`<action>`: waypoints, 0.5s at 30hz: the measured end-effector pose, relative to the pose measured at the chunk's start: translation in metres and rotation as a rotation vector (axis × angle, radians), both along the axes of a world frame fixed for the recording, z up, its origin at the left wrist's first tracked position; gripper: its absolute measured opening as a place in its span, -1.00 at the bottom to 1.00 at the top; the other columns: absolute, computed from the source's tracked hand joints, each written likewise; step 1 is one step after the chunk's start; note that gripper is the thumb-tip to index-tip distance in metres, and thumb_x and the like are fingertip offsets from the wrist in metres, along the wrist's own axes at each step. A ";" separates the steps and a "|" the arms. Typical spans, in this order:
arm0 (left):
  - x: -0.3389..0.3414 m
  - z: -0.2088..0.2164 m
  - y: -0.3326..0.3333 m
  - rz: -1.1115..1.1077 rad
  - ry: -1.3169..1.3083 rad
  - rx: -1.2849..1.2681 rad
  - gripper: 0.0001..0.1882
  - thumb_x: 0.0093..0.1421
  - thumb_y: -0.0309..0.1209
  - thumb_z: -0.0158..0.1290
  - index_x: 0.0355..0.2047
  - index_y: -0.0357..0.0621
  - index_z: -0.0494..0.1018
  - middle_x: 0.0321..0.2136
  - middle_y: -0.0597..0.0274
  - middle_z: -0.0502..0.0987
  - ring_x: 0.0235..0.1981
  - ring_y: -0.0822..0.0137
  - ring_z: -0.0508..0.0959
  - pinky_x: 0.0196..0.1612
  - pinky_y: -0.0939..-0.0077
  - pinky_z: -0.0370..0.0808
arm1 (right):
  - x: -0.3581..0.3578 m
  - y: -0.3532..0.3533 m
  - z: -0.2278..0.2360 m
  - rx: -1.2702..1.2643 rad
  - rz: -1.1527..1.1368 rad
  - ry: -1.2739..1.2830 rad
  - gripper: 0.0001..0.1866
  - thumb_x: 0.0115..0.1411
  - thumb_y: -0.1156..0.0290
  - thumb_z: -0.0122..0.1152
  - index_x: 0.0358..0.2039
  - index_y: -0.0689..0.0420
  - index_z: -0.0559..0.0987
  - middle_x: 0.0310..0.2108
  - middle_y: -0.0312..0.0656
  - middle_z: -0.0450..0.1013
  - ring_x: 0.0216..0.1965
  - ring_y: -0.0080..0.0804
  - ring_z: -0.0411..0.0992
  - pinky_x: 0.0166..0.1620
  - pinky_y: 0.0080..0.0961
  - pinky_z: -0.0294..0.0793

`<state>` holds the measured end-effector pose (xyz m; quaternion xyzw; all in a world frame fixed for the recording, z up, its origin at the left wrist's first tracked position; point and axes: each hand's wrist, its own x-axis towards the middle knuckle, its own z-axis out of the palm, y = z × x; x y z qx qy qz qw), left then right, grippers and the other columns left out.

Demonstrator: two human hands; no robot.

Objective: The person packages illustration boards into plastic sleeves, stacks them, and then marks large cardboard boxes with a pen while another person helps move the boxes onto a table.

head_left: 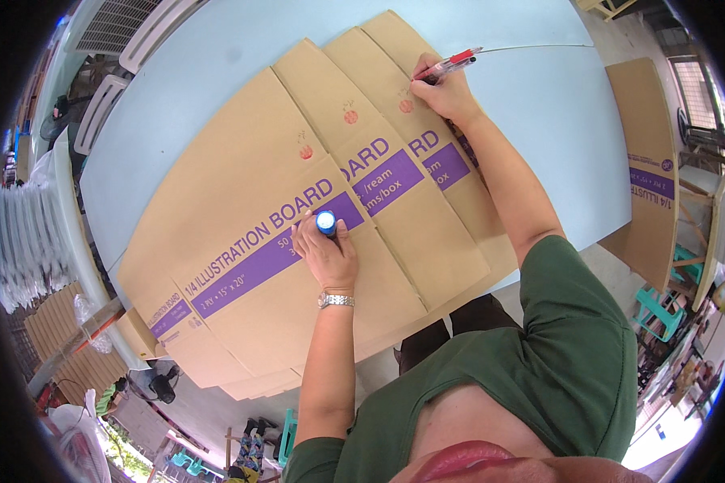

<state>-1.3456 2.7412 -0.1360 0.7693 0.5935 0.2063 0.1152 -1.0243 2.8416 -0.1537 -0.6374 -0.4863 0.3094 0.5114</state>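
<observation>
Several flattened brown cardboard cartons [225, 153] lie fanned out in an overlapping stack, with purple bands and lettering across them. My left hand [328, 256] rests on the front carton's purple band, its fingers wrapped round an upright blue cylinder [325, 223] with a round white end. What kind of thing that is, I cannot make out. At the back of the stack my right hand [443, 90] grips a red and clear pen [457, 60], its lower end down by the rear carton. Small red round marks [306, 151] show on three of the cartons.
The cartons lie on a light blue table [532, 105] and overhang its near edge. Another carton [640, 169] stands upright at the right. White chairs [102, 113] are at the far left, beside stacked plastic-wrapped goods [28, 245]. Green stools [659, 312] stand on the floor at right.
</observation>
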 end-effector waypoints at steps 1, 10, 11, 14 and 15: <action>0.000 0.001 0.000 -0.001 -0.002 -0.002 -0.62 0.21 -0.23 0.03 -0.08 -0.21 0.28 -0.05 0.00 0.41 0.09 0.03 0.33 0.27 0.01 0.04 | 0.000 0.000 0.000 0.013 -0.027 0.005 -0.90 -0.11 0.51 0.19 -0.61 0.21 0.44 -0.70 -0.37 0.32 -0.60 -0.67 0.25 -0.53 -0.61 0.23; 0.001 0.001 0.000 0.010 -0.018 -0.010 -0.63 0.21 -0.24 0.03 -0.09 -0.22 0.29 -0.05 0.00 0.41 0.10 0.03 0.33 0.27 0.00 0.03 | 0.001 -0.002 0.003 -0.013 0.009 -0.092 -0.92 -0.06 0.52 0.17 -0.56 0.19 0.43 -0.62 -0.43 0.31 -0.57 -0.70 0.22 -0.49 -0.66 0.21; 0.001 0.001 0.000 0.014 -0.017 -0.010 -0.63 0.21 -0.24 0.03 -0.09 -0.22 0.29 -0.05 0.00 0.41 0.10 0.03 0.33 0.27 0.00 0.03 | 0.005 -0.001 0.003 -0.001 -0.009 -0.006 -0.92 -0.06 0.52 0.17 -0.55 0.19 0.44 -0.62 -0.43 0.32 -0.56 -0.70 0.23 -0.49 -0.67 0.22; -0.001 0.000 -0.001 0.023 -0.009 -0.008 -0.62 0.20 -0.24 0.03 -0.10 -0.23 0.29 -0.06 0.01 0.41 0.10 0.03 0.33 0.27 0.00 0.04 | 0.038 -0.002 0.007 -0.104 -0.099 0.458 -0.93 -0.07 0.54 0.15 -0.51 0.19 0.46 -0.60 -0.38 0.33 -0.60 -0.66 0.27 -0.52 -0.65 0.26; 0.001 0.000 0.000 0.021 -0.007 -0.006 -0.62 0.21 -0.24 0.03 -0.10 -0.24 0.29 -0.06 0.01 0.41 0.10 0.03 0.33 0.27 0.00 0.05 | 0.048 -0.002 0.005 -0.091 -0.085 0.389 -0.94 -0.06 0.55 0.15 -0.52 0.19 0.46 -0.61 -0.36 0.34 -0.63 -0.64 0.28 -0.54 -0.63 0.28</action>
